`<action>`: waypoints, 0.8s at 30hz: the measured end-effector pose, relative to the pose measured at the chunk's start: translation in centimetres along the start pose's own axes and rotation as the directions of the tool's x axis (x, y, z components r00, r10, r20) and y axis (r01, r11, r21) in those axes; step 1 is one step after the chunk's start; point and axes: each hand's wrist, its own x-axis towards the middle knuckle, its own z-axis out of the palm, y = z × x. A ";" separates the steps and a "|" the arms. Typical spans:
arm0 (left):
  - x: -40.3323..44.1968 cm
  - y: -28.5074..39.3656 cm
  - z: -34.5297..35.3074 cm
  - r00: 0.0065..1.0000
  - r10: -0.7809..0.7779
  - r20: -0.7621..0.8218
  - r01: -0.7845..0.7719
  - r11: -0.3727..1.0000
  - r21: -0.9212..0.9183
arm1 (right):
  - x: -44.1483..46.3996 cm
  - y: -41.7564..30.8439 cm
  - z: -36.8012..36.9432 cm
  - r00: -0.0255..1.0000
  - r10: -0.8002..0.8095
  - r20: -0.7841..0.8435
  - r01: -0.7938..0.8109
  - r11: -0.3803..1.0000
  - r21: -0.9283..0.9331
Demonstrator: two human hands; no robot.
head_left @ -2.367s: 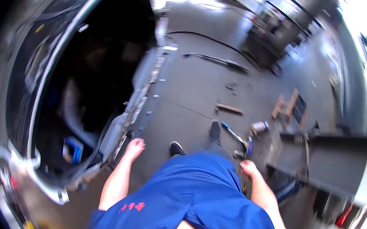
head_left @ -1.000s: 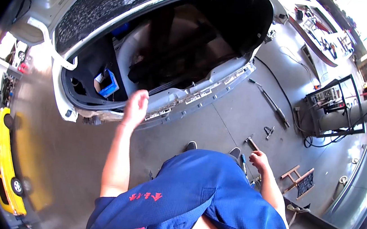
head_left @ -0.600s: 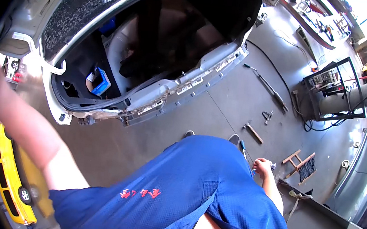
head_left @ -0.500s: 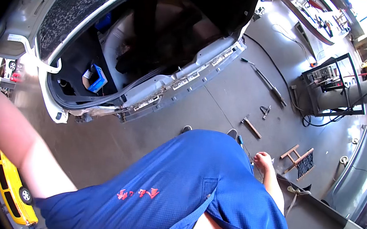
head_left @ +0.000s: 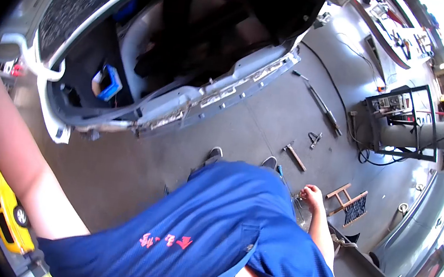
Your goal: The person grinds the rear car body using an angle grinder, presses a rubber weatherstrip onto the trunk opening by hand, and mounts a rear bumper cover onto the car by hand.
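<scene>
My right hand (head_left: 311,197) hangs low beside my blue shirt, its fingers curled in and nothing visible sticking out of them. Beyond it on the floor lie a hammer (head_left: 296,158) and a small metal clamp-like tool (head_left: 315,140). A folding stool (head_left: 355,209) stands to the right of that hand. My left arm (head_left: 17,153) stretches up along the left edge toward the raised trunk lid (head_left: 63,22); the left hand is outside the picture. In front of me is a car's open trunk, with its bare rear panel (head_left: 221,97) and a blue box (head_left: 110,83) inside.
A long metal rod tool (head_left: 324,109) and a black cable lie on the floor. A black-framed machine (head_left: 401,123) stands at the right, near a grey car (head_left: 415,220). A yellow car (head_left: 3,204) is at lower left. A tool-covered table (head_left: 393,27) is at upper right.
The view has shifted, so the hammer, stool and my right hand appear a little farther left. My left arm sits higher along the edge, and the trunk lid shows less in view.
</scene>
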 end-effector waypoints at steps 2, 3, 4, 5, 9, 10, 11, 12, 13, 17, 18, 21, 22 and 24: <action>-4.4 3.8 3.8 0.978 -0.024 0.207 0.061 0.983 -0.171 | -0.2 -0.2 0.4 0.998 0.028 -0.064 -0.026 0.999 0.042; -5.8 7.1 6.8 0.958 0.042 0.285 0.025 0.974 -0.227 | -0.2 -0.5 0.9 0.993 0.090 -0.077 -0.088 0.996 0.032; -7.2 10.4 9.8 0.927 0.108 0.359 0.000 0.958 -0.288 | -0.1 -0.5 1.2 0.984 0.159 -0.085 -0.158 0.987 0.015; -10.3 13.5 11.1 0.824 -0.028 0.566 0.263 0.904 -0.338 | 0.4 -0.5 1.8 0.988 0.120 -0.100 -0.111 0.990 0.091; -21.5 22.0 17.7 0.461 -0.135 0.877 0.763 0.565 -0.314 | -0.2 -8.7 4.0 0.996 -0.011 -0.085 0.025 0.986 0.165; -23.9 24.0 19.1 0.402 -0.129 0.906 0.832 0.464 -0.303 | 0.5 -11.2 4.1 0.995 -0.058 -0.086 0.070 0.987 0.141; -24.6 26.4 19.9 0.284 -0.116 0.952 0.912 0.340 -0.231 | 0.9 -14.3 4.0 0.991 -0.118 -0.067 0.127 0.981 0.147; -24.6 29.0 20.7 0.159 -0.084 0.984 0.967 0.213 -0.138 | 2.4 -16.7 3.4 0.983 -0.182 -0.030 0.185 0.973 0.140; -25.0 30.9 22.1 0.121 -0.017 0.992 0.969 0.219 -0.115 | 4.9 -18.6 2.7 0.961 -0.277 0.010 0.275 0.956 0.100; -25.3 37.8 26.0 -0.053 0.128 0.990 0.981 0.192 0.028 | 11.0 -31.1 1.9 0.916 -0.398 0.044 0.399 0.897 -0.192; -24.1 38.5 27.0 -0.071 0.181 0.981 0.981 0.193 0.036 | 12.6 -34.3 1.7 0.886 -0.450 0.116 0.464 0.840 -0.282; -20.8 39.7 31.4 -0.109 0.188 0.976 0.973 0.221 0.066 | 16.5 -42.9 2.9 0.821 -0.527 0.220 0.566 0.801 -0.196; -20.1 40.1 32.8 -0.102 0.130 0.986 0.973 0.220 0.071 | 17.8 -45.9 3.5 0.791 -0.553 0.261 0.611 0.725 -0.317; -18.3 40.4 35.0 -0.115 0.069 0.991 0.970 0.221 0.098 | 19.4 -51.4 5.8 0.704 -0.652 0.282 0.710 0.636 -0.302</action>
